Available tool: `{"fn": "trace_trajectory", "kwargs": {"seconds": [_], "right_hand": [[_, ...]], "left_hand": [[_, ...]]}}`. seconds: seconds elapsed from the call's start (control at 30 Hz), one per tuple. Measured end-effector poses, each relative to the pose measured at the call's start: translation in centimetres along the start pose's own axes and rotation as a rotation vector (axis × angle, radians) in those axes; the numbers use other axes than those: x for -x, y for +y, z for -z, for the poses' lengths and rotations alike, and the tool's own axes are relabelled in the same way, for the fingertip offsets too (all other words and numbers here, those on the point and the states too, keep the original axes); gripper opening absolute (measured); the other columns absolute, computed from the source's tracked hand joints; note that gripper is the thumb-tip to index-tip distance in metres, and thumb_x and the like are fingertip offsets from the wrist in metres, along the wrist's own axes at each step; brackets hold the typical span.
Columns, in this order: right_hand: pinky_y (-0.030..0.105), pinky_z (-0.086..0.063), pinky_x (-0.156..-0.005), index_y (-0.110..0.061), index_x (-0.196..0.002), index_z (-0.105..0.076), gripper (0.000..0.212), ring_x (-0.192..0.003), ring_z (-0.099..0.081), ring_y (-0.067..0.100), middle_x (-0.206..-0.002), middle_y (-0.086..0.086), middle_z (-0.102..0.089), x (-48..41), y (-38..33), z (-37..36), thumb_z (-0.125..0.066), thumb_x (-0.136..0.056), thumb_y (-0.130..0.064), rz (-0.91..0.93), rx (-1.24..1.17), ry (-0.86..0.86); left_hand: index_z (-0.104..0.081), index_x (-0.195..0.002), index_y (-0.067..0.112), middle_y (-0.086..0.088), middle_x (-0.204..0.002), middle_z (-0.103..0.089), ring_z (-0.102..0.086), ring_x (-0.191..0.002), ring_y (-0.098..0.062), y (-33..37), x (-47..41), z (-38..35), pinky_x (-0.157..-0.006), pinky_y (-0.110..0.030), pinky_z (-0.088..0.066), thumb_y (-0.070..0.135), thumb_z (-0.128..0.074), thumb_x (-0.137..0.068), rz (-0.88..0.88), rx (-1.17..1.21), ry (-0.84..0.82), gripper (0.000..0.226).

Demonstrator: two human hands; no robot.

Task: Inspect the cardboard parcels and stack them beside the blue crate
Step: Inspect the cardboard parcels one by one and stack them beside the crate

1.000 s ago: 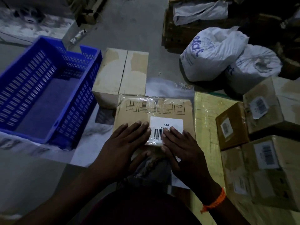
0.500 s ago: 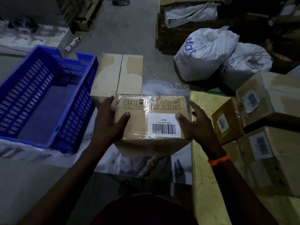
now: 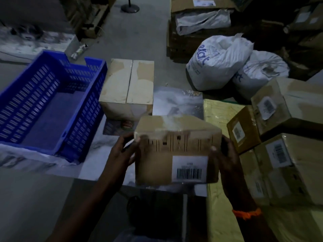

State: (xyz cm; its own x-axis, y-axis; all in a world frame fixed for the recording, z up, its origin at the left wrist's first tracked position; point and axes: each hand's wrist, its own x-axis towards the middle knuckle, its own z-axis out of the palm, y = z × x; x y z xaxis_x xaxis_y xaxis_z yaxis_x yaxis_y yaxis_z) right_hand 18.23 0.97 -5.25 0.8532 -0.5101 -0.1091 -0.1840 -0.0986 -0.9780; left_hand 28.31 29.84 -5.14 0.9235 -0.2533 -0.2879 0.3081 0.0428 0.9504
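Observation:
I hold a brown cardboard parcel [image 3: 157, 165] with a white barcode label in the air in front of me, its labelled face tilted toward me. My left hand [image 3: 122, 151] grips its left side and my right hand [image 3: 225, 152] grips its right side. The blue crate [image 3: 43, 109] sits empty on the floor at the left. One taped cardboard box [image 3: 127, 84] stands right beside the crate's right wall, just beyond the held parcel. Several more labelled parcels [image 3: 286, 165] are piled at the right.
Two white sacks [image 3: 218, 60] lie at the back right. A yellow wrapped flat package [image 3: 220, 112] lies under the right-hand pile. Open cartons with plastic [image 3: 201, 18] stand at the back. Bare concrete floor stretches behind the crate and box.
My hands went from pressing on the parcel's top to gripping its sides, then lifted it and tipped its labelled face toward me.

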Motion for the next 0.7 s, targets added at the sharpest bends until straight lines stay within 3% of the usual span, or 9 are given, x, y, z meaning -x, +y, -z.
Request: {"fn": "trace_trajectory", "kwargs": {"seconds": [0.07, 0.1, 0.17, 0.23, 0.3, 0.37, 0.47, 0.6, 0.7], "right_hand": [[0.021, -0.056, -0.084, -0.026, -0.130, -0.062, 0.028, -0.120, -0.064, 0.020, -0.128, -0.006, -0.069, 1.4, 2.2, 1.4, -0.057, -0.102, -0.029, -0.021, -0.012, 0.055], [0.025, -0.058, -0.082, -0.029, -0.124, -0.066, 0.027, -0.118, -0.065, 0.020, -0.123, -0.007, -0.072, 2.1, 2.7, 1.9, -0.053, -0.104, -0.042, -0.093, -0.058, 0.051], [0.032, -0.056, -0.088, -0.041, -0.118, -0.069, 0.051, -0.114, -0.066, 0.009, -0.122, -0.010, -0.071, 3.3, 4.0, 2.2, -0.056, -0.085, -0.078, -0.230, -0.106, -0.004], [0.030, -0.049, -0.096, -0.045, -0.115, -0.066, 0.036, -0.116, -0.061, 0.001, -0.130, -0.009, -0.065, 4.4, 6.6, 2.2, -0.064, -0.087, -0.067, -0.272, -0.030, -0.040], [0.036, -0.053, -0.096, -0.049, -0.110, -0.065, 0.013, -0.113, -0.062, 0.009, -0.126, -0.004, -0.062, 5.4, 9.4, 2.1, -0.064, -0.098, -0.046, -0.286, 0.071, -0.040], [0.044, -0.057, -0.092, -0.053, -0.110, -0.062, 0.013, -0.106, -0.064, 0.015, -0.117, -0.001, -0.062, 6.2, 11.0, 1.9, -0.063, -0.099, -0.045, -0.281, 0.169, -0.046], [0.030, -0.053, -0.079, -0.036, -0.116, -0.062, 0.016, -0.094, -0.060, 0.004, -0.107, -0.009, -0.062, 6.5, 10.7, 1.4, -0.064, -0.100, -0.035, -0.298, 0.195, -0.026], [0.015, -0.050, -0.075, -0.027, -0.121, -0.063, 0.026, -0.098, -0.062, -0.002, -0.112, -0.011, -0.067, 4.1, 10.6, 1.4, -0.070, -0.097, -0.031, -0.260, 0.191, -0.074], [0.029, -0.059, -0.089, -0.020, -0.133, -0.064, 0.044, -0.106, -0.070, 0.012, -0.119, -0.003, -0.071, -0.1, 11.3, 0.9, -0.075, -0.093, -0.036, -0.265, 0.169, -0.077]], "left_hand": [[-0.065, -0.120, 0.029, 0.011, -0.117, -0.073, -0.067, -0.115, -0.012, -0.8, 1.6, -1.2, -0.089, -0.036, -0.055, 0.036, -0.049, -0.105, 0.089, 0.095, 0.075, 0.023], [-0.066, -0.113, 0.031, 0.010, -0.108, -0.075, -0.068, -0.108, -0.011, -1.5, 2.4, -2.1, -0.082, -0.032, -0.055, 0.036, -0.046, -0.106, 0.126, 0.085, 0.112, 0.022], [-0.067, -0.106, 0.032, 0.013, -0.099, -0.072, -0.067, -0.099, -0.005, -3.1, 3.8, -3.5, -0.072, -0.023, -0.054, 0.036, -0.053, -0.102, 0.162, 0.017, 0.181, 0.015], [-0.069, -0.112, 0.028, 0.010, -0.102, -0.073, -0.068, -0.099, -0.005, -5.5, 4.6, -4.1, -0.075, -0.019, -0.055, 0.030, -0.061, -0.099, 0.171, -0.037, 0.240, 0.015], [-0.069, -0.113, 0.026, 0.005, -0.103, -0.075, -0.070, -0.099, -0.011, -8.2, 5.3, -3.9, -0.080, -0.024, -0.055, 0.026, -0.064, -0.099, 0.182, -0.099, 0.304, 0.015], [-0.071, -0.108, 0.028, 0.001, -0.100, -0.076, -0.071, -0.099, -0.020, -10.3, 6.1, -3.7, -0.079, -0.031, -0.056, 0.027, -0.065, -0.099, 0.213, -0.129, 0.371, 0.011], [-0.072, -0.108, 0.020, -0.008, -0.097, -0.075, -0.071, -0.096, -0.031, -11.9, 6.6, -3.7, -0.074, -0.041, -0.059, 0.027, -0.064, -0.100, 0.262, -0.149, 0.406, 0.014], [-0.068, -0.116, 0.018, -0.001, -0.105, -0.072, -0.069, -0.093, -0.016, -10.6, 4.5, -3.2, -0.063, -0.026, -0.051, 0.029, -0.063, -0.099, 0.235, -0.232, 0.367, 0.021], [-0.063, -0.125, 0.024, 0.008, -0.113, -0.067, -0.064, -0.099, -0.007, -8.8, 1.4, -3.2, -0.071, -0.024, -0.050, 0.033, -0.063, -0.099, 0.164, -0.380, 0.226, 0.028]]}}
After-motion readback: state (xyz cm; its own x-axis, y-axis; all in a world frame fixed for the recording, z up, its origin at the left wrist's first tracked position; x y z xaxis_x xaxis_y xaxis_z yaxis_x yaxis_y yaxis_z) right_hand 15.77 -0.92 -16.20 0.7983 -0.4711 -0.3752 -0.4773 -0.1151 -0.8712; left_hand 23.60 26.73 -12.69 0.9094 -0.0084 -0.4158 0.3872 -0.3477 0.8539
